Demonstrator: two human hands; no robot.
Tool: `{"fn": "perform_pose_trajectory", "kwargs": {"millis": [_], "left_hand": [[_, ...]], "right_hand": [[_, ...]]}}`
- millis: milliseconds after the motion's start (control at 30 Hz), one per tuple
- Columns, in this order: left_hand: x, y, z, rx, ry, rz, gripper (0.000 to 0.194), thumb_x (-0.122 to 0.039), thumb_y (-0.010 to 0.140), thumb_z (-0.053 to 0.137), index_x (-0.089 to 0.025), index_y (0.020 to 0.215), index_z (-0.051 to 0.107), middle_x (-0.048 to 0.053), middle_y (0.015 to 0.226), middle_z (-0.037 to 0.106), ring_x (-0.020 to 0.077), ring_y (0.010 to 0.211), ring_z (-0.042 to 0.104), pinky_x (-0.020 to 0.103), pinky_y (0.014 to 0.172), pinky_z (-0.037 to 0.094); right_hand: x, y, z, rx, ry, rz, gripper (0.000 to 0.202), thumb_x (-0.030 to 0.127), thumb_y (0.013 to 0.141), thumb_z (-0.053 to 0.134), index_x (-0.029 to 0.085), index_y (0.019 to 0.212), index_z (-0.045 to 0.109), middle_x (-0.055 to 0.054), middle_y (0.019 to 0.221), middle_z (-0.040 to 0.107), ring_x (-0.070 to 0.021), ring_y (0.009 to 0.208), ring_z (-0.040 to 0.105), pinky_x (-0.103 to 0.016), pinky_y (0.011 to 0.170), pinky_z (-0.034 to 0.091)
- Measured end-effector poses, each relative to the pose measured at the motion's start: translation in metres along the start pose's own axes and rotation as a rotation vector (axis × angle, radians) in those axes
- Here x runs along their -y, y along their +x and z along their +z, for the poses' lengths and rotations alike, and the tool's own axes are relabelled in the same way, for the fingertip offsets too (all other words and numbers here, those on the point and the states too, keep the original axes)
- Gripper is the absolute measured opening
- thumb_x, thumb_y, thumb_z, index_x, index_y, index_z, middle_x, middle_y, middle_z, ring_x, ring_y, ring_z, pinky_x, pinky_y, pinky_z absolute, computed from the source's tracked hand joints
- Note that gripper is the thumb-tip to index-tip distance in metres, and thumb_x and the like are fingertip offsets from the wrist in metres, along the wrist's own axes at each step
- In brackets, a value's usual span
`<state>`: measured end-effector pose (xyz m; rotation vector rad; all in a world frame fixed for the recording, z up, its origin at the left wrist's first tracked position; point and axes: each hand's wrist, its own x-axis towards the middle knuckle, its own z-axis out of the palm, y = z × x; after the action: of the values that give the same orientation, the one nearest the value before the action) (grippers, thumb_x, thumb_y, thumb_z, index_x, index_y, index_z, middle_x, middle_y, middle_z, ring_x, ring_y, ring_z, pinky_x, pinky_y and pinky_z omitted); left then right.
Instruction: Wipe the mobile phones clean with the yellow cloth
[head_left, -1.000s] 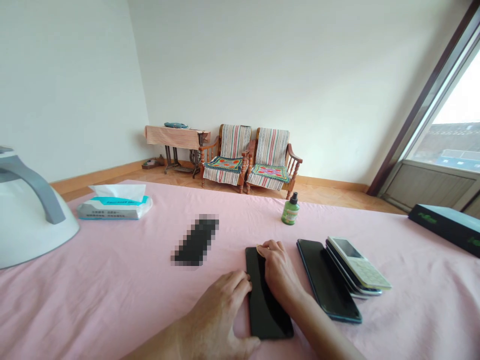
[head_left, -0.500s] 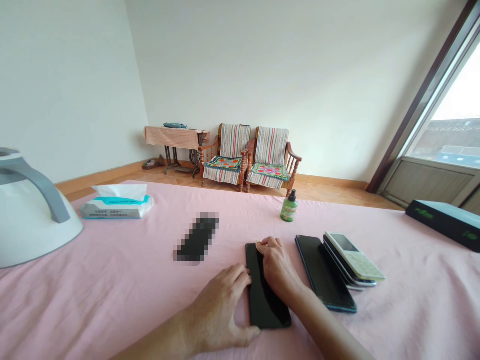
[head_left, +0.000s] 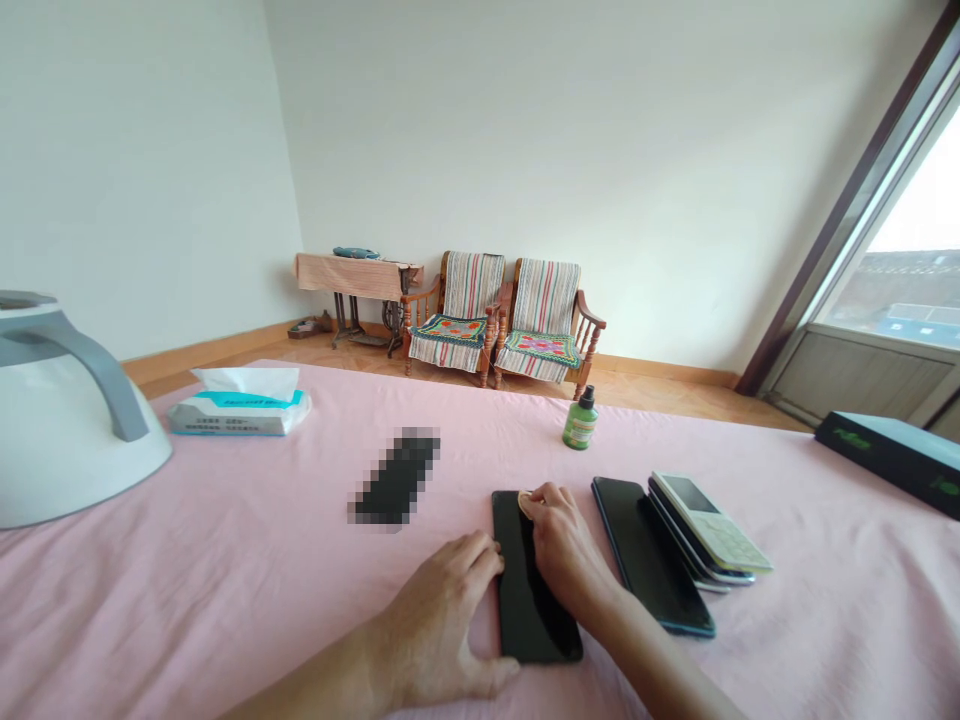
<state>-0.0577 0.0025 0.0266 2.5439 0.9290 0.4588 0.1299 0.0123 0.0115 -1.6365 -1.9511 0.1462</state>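
Note:
A black smartphone lies screen up on the pink cloth in front of me. My left hand steadies it from the left, fingertips against its long side and thumb at the near corner. Pinched in the fingers of my right hand is a small round cream-coloured pad, pressed on the far end of the screen. Just right of that hand rests a large dark phone. Beside it is a stack of several phones, topped by a white keypad phone.
A green spray bottle stands beyond the phones. A pixelated dark object lies left of centre. Farther left are a tissue pack and a white kettle. At the right edge sits a black box. Two armchairs stand behind the cloth-covered surface.
My right hand has shifted slightly right and toward me with the pad on the screen, showing more of the pad. My left hand keeps its place. The view has tilted a little.

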Motion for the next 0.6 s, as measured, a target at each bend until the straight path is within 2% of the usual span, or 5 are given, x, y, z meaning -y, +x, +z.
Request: {"fn": "perform_pose_trajectory", "kwargs": {"millis": [167, 233, 433, 500, 600], "left_hand": [[0.0, 0.0, -0.001, 0.01, 0.005, -0.02, 0.071, -0.041, 0.056, 0.077, -0.015, 0.118, 0.055, 0.012, 0.124, 0.052, 0.0318, 0.114, 0.048, 0.044, 0.103, 0.037], [0.0, 0.001, -0.001, 0.008, 0.005, -0.014, 0.071, -0.04, 0.056, 0.077, -0.014, 0.118, 0.056, 0.013, 0.123, 0.053, 0.0316, 0.114, 0.048, 0.043, 0.103, 0.037], [-0.002, 0.0, -0.002, 0.027, -0.004, -0.019, 0.07, -0.037, 0.056, 0.077, -0.014, 0.118, 0.056, 0.013, 0.124, 0.052, 0.0313, 0.115, 0.048, 0.042, 0.103, 0.038], [-0.002, 0.0, -0.003, 0.029, -0.007, -0.025, 0.07, -0.038, 0.056, 0.077, -0.015, 0.119, 0.056, 0.013, 0.125, 0.052, 0.0317, 0.115, 0.047, 0.043, 0.103, 0.038], [-0.001, 0.001, -0.002, 0.019, -0.011, -0.028, 0.069, -0.039, 0.055, 0.077, -0.016, 0.117, 0.056, 0.012, 0.123, 0.053, 0.0317, 0.113, 0.049, 0.044, 0.101, 0.039]], "right_hand": [[0.008, -0.025, -0.006, 0.047, 0.042, 0.01, 0.038, -0.002, 0.079, 0.038, 0.019, 0.094, 0.066, -0.009, 0.094, 0.058, -0.019, 0.084, 0.052, -0.028, 0.076, 0.043], [0.006, -0.023, -0.006, 0.047, 0.031, 0.021, 0.037, -0.002, 0.079, 0.038, 0.018, 0.092, 0.066, -0.01, 0.093, 0.058, -0.0191, 0.084, 0.052, -0.028, 0.075, 0.043], [-0.012, 0.01, 0.001, -0.016, -0.006, 0.013, 0.034, -0.002, 0.079, 0.038, 0.016, 0.08, 0.066, -0.009, 0.089, 0.056, -0.0194, 0.089, 0.05, -0.028, 0.08, 0.041], [-0.014, 0.007, 0.001, -0.021, 0.008, 0.011, 0.034, -0.001, 0.081, 0.037, 0.017, 0.081, 0.066, -0.009, 0.088, 0.056, -0.0194, 0.088, 0.051, -0.028, 0.08, 0.041], [-0.009, -0.013, -0.003, 0.001, 0.045, 0.016, 0.035, -0.001, 0.081, 0.036, 0.018, 0.083, 0.065, -0.008, 0.085, 0.055, -0.0193, 0.084, 0.051, -0.028, 0.077, 0.043]]}}
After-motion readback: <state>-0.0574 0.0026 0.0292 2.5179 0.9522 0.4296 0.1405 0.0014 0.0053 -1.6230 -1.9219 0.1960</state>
